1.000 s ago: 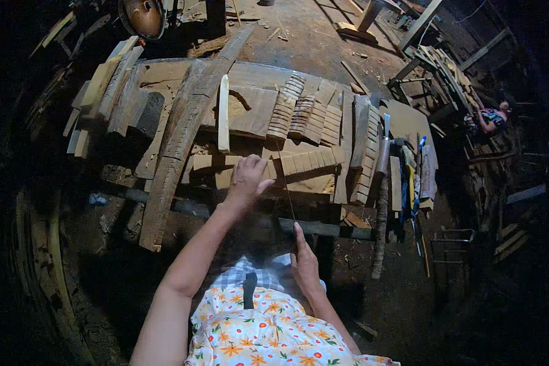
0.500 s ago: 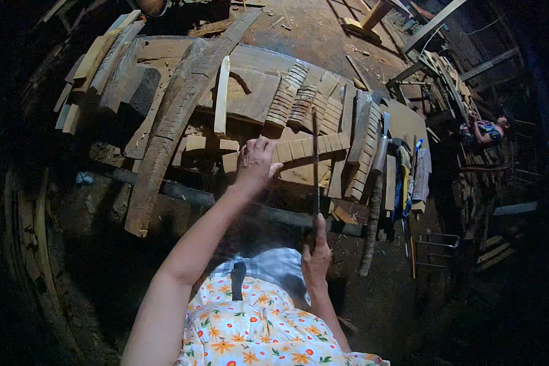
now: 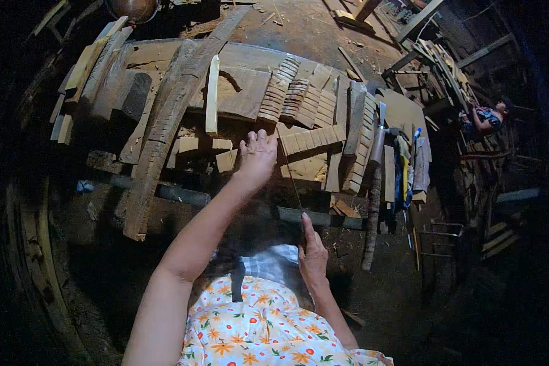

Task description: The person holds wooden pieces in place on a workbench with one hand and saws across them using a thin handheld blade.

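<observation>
Wood strip (image 3: 313,139) held by left hand (image 3: 257,160); right hand (image 3: 313,255) grips saw (image 3: 293,182) outside bench edge (image 3: 184,193).

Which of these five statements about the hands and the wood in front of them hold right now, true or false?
1. The left hand is on a wooden strip. True.
2. That strip's surface is plain, without lines. False: several lines run across it.
3. Neither hand holds a tool. False: the right hand grips a thin-bladed tool.
4. A pale slat lies to the right of both hands. False: it lies farther left than either.
5. Another person is visible toward the picture's right side. True.
</observation>
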A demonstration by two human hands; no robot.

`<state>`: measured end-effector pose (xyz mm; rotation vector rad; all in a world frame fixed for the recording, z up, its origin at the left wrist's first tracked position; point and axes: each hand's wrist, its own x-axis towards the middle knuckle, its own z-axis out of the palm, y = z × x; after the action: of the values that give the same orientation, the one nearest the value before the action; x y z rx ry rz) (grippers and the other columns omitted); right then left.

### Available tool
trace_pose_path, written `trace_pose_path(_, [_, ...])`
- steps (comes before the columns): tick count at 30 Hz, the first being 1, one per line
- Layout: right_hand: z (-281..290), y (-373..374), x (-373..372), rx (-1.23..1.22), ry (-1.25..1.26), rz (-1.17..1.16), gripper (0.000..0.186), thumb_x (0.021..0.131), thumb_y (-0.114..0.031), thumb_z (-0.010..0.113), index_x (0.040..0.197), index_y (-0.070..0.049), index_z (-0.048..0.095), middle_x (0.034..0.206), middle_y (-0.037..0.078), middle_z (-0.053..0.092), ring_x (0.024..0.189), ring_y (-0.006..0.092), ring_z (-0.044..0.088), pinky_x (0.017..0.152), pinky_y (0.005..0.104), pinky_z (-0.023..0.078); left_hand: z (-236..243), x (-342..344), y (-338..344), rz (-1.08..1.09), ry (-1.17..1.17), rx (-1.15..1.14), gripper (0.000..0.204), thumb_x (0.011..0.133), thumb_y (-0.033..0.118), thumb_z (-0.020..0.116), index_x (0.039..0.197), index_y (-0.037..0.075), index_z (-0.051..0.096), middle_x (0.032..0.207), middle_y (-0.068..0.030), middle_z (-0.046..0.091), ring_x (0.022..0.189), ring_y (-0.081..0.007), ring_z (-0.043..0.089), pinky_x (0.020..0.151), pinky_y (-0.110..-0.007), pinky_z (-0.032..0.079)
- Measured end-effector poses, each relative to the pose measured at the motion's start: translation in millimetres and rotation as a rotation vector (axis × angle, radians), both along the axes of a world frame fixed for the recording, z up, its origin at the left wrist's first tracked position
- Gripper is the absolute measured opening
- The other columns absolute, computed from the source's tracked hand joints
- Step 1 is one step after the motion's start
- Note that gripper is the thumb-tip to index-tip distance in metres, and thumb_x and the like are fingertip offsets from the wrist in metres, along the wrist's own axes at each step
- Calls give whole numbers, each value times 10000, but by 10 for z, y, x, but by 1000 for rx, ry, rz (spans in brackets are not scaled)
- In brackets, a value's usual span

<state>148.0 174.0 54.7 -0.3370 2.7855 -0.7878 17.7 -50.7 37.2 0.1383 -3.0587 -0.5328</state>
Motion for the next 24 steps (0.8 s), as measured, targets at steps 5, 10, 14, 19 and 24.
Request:
trace_pose_path(5, [39,5,11,26,0,24,858,731,94,596,1435,-276,274,958,154,573,824,355,608,697,442,493,-23,-29,5,-2,-11,-52,355,732,97,679,1019,1,494,1083,-184,451,1032,-361,459,805,-481,462])
trace_pose_path(10, [47,51,-10,3,33,49,828,748,71,587,1433,-275,275,914,162,557,789,361,601,671,458,485,-24,-60,20,-19,5,-79,351,729,83,669,1020,-8,494,1087,-188,457,1029,-365,471,805,-477,474])
trace_pose_path(14, [5,14,-90,25,28,54,822,750,73,580,1433,-270,278,905,160,556,770,361,597,662,462,478,-14,-46,6,-48,16,-86,334,729,68,663,1010,-11,501,1064,-180,472,1015,-356,484,800,-457,479])
trace_pose_path(19, [-129,-21,-140,12,83,73,801,755,77,563,1430,-258,288,841,157,557,734,360,593,648,469,470,-65,-24,4,-53,58,-117,277,745,66,627,993,-9,529,1039,-158,491,1011,-326,497,814,-439,481])
trace_pose_path(24, [-72,84,17,59,70,76,774,774,64,543,1428,-261,288,823,161,553,725,365,590,642,471,477,-24,-23,-17,-68,7,-94,235,769,58,576,993,-9,553,1046,-145,502,1020,-301,508,828,-413,475])
